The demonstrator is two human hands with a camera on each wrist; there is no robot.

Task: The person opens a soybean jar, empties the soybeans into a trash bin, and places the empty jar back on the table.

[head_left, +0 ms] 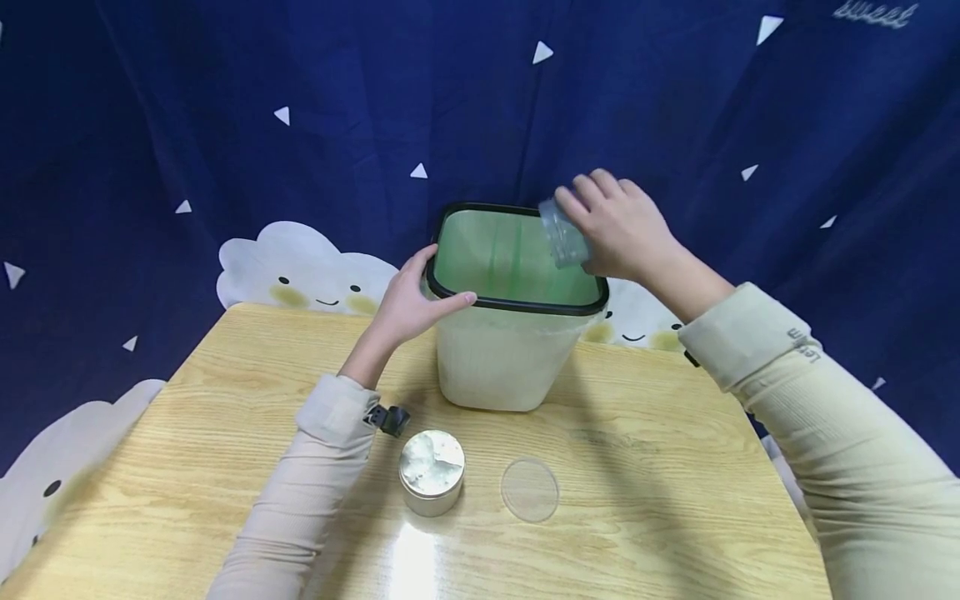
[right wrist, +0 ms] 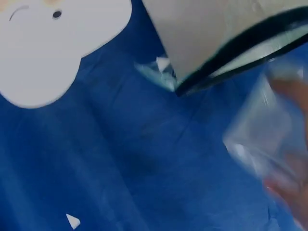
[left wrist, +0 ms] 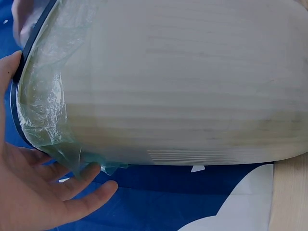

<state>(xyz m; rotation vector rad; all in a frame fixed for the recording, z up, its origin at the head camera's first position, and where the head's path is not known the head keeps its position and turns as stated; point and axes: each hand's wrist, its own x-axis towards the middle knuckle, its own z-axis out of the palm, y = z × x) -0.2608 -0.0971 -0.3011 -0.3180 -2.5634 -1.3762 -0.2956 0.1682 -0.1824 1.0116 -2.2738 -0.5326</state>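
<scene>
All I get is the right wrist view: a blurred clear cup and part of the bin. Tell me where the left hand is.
Observer: The left hand is at the left end of the bin, its thumb on the rim.
Operator: Tell me what stands on the table between the bin and the person.
Observer: A silvery tin stands on the table there.
Operator: Now name whatever lies beside it.
Observer: A clear disc lies flat to the right of the tin, not touching it.
</scene>
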